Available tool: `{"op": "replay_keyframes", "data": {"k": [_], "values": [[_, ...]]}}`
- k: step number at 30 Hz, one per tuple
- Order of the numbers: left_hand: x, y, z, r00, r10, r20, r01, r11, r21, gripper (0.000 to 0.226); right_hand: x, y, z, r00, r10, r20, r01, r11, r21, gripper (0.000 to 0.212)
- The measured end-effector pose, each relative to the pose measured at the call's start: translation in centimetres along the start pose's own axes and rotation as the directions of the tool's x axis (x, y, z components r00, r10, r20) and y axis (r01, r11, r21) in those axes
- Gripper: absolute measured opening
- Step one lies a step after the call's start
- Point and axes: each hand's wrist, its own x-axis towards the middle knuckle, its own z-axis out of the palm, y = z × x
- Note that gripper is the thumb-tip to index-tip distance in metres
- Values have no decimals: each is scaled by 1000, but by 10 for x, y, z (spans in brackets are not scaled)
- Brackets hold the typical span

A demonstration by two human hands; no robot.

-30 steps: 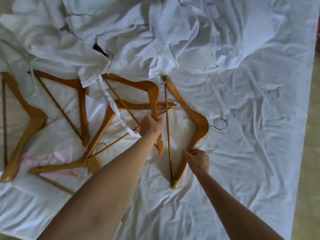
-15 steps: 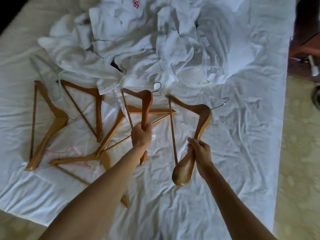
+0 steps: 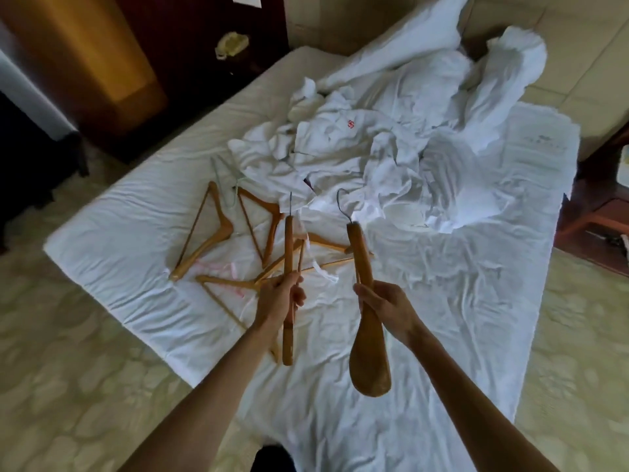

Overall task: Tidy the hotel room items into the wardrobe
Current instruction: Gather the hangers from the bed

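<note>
I see glossy varnished wood hangers [image 3: 361, 253] with metal hooks in both hands; beyond them, wrinkled matt white cloth sheet [image 3: 459, 301].

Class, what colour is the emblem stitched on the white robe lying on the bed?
Red, on the white robe; the head view shows it.

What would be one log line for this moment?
left hand: grips wooden hanger | right hand: grips second hanger | both lifted off bed | other hangers on sheet
</note>
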Motion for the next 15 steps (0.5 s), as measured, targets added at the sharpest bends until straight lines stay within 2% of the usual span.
{"op": "replay_keyframes", "data": {"k": [3,6,11,15], "values": [[-40,5,-41,999,-27,-41,23,995,-94,30,-18,-26,38,989,-52,136,63,995,-78,38],[-69,7,-90,994,0,-105,-15,991,-135,31,-25,-50,88,964,-103,244,139,981,-133,34],[-105,1,-188,961,24,-276,-87,971,-221,24,-26,-88,187,894,-146,424,215,970,-117,46],[-132,-8,-279,906,17,-424,-169,931,-323,24,-32,-118,287,821,-174,544,305,939,-161,39]]}}
